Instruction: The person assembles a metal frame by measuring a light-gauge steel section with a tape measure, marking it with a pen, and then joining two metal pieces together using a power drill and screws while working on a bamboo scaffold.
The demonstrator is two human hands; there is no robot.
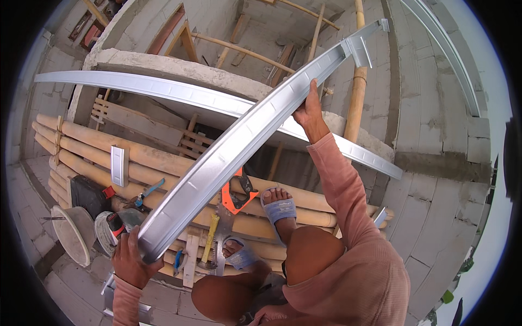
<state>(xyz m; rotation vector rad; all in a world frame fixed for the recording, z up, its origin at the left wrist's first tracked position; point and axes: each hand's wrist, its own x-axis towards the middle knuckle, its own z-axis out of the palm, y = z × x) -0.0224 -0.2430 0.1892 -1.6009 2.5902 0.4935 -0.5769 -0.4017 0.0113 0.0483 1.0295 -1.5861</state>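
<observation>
Both hands clamped on metal channel [239, 144]: L hand [130, 258] at near end, R hand [309, 111] further up; held above bamboo poles [157, 157].

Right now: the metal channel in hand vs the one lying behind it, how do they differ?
The held channel runs diagonally, gripped by the left hand low and the right hand high. The rear channel lies nearly level, untouched, crossing behind. Both are long silver ribbed profiles.

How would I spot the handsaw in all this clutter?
Find the stack of bamboo poles under the long metal channel held in both hands. The handsaw lies on them beside the sandalled foot; its bright orange handle stands out.
</observation>
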